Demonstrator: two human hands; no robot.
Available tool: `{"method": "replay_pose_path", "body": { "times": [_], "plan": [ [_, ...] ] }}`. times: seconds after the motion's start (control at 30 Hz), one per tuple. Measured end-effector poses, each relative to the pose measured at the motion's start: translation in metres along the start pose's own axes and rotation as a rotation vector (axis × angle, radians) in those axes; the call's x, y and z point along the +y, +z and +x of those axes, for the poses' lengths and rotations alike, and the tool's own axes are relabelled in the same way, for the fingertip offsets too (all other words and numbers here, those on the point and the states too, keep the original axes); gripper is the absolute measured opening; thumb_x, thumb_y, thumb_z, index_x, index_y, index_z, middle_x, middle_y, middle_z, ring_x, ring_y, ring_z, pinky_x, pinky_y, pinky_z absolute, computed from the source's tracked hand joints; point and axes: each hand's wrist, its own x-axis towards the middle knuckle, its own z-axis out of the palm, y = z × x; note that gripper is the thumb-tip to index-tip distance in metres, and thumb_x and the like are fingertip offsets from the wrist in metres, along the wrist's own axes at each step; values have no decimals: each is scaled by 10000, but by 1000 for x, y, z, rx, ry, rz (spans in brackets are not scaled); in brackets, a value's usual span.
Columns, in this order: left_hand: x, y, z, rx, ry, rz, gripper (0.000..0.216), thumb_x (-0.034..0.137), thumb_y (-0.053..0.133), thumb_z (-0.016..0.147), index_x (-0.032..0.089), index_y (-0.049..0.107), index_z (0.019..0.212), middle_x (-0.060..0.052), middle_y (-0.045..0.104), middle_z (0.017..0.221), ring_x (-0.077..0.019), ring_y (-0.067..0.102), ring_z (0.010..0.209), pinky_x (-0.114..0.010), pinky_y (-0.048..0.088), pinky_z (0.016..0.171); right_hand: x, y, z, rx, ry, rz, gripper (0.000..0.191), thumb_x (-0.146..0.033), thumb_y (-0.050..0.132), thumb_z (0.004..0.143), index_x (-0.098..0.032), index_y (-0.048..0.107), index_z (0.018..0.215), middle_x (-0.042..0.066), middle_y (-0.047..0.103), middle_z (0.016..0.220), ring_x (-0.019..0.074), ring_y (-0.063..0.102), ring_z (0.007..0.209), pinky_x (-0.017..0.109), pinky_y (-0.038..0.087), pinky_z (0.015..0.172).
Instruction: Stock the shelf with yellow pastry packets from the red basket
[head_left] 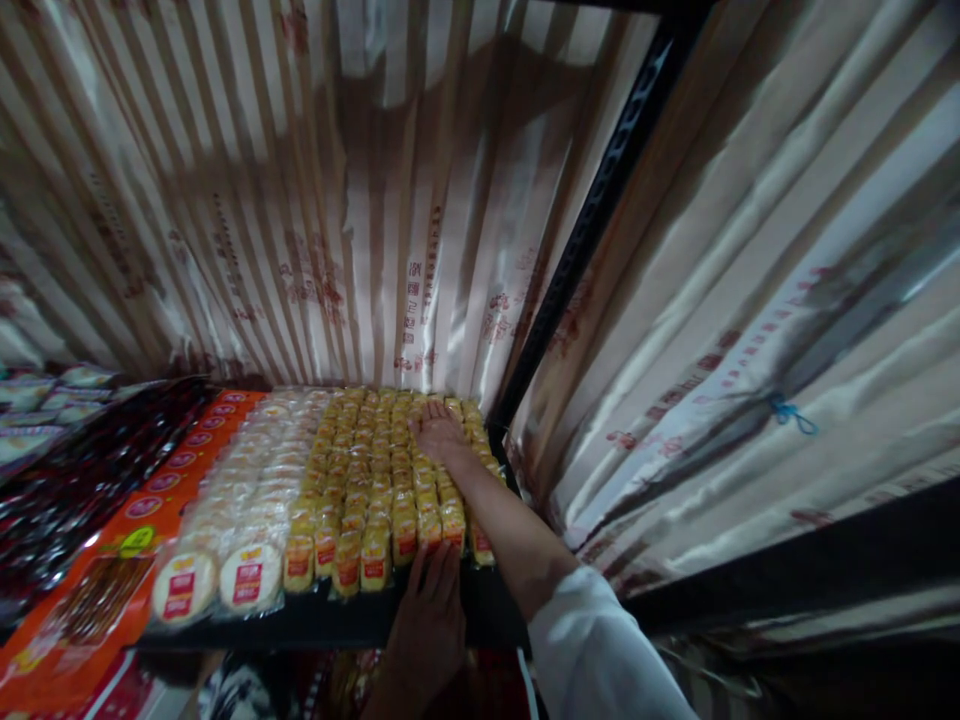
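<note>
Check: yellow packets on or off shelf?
On: yellow packets sit in rows on the black shelf, right hand over them, left hand at front.

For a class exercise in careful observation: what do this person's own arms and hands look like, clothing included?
The right hand and left hand are ungloved. A loose, plain whitish sleeve ends near the right elbow, leaving that forearm bare. No left sleeve shows.

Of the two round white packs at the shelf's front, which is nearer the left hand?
The one beside the yellow packs: this round pack is nearer the left hand. The other round pack lies farther away, beside the orange bag.
</note>
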Motion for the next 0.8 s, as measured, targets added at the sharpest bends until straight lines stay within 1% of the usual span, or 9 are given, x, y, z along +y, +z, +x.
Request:
{"method": "replay_pose_path", "body": {
  "times": [0.1,0.17,0.23,0.33,0.4,0.5,0.57,0.63,0.8],
  "plan": [
    [1,3,-2,-42,5,-13,384,278,424,842,111,598,1140,-96,524,1316,-237,346,1302,-459,92,1139,4,-11,6,-27,-21,33,458,-346,383,920,-48,538,1232,187,538,1287,254,441,1253,400,247,1082],
    [1,3,-2,-56,3,-19,394,285,414,847,105,592,1149,-98,524,1314,-235,360,1291,-453,87,1141,7,-25,-3,26,-36,86,442,-344,350,928,-96,532,1245,149,529,1310,224,428,1262,403,232,1096],
    [1,2,-2,-67,1,-21,396,270,402,849,95,592,1149,-100,534,1299,-233,377,1277,-444,78,1143,11,-39,-29,206,-37,217,422,-325,325,932,-126,538,1237,127,544,1295,196,441,1243,388,270,1086],
    [0,2,-3,-99,17,-15,398,260,391,852,91,587,1154,-100,540,1283,-239,384,1269,-452,85,1140,19,-44,-97,643,-4,463,360,-281,313,933,-169,590,1134,97,636,1104,179,551,1075,368,426,959],
    [0,3,-5,-137,31,-2,415,267,393,854,89,561,1189,-107,526,1295,-241,369,1280,-458,109,1134,26,-34,-149,751,42,514,295,-255,361,917,-178,612,1052,81,644,966,176,586,964,352,481,870],
    [1,5,-8,-222,28,4,468,260,403,839,77,498,1259,-127,491,1333,-239,341,1304,-452,151,1123,37,-9,-210,708,116,465,285,-235,378,908,-176,630,1026,84,613,946,180,587,936,351,499,846],
    [1,4,-8,-278,1,-10,481,236,406,823,75,490,1269,-128,495,1336,-234,347,1305,-439,170,1119,43,9,-233,622,120,422,316,-227,374,904,-188,620,1098,99,595,1002,190,582,963,357,503,857],
    [2,2,-7,-285,-26,-33,463,217,399,820,79,515,1247,-120,516,1322,-226,363,1299,-427,176,1119,47,22,-243,539,77,392,360,-208,366,896,-191,583,1183,112,585,1080,203,562,1028,369,494,891],
    [1,-4,-8,-163,-21,-90,435,174,388,825,65,547,1215,-118,538,1301,-229,362,1301,-424,201,1114,51,34,-248,430,49,345,440,-155,359,880,-206,495,1295,105,561,1185,197,516,1094,366,474,930]
  ]
}}
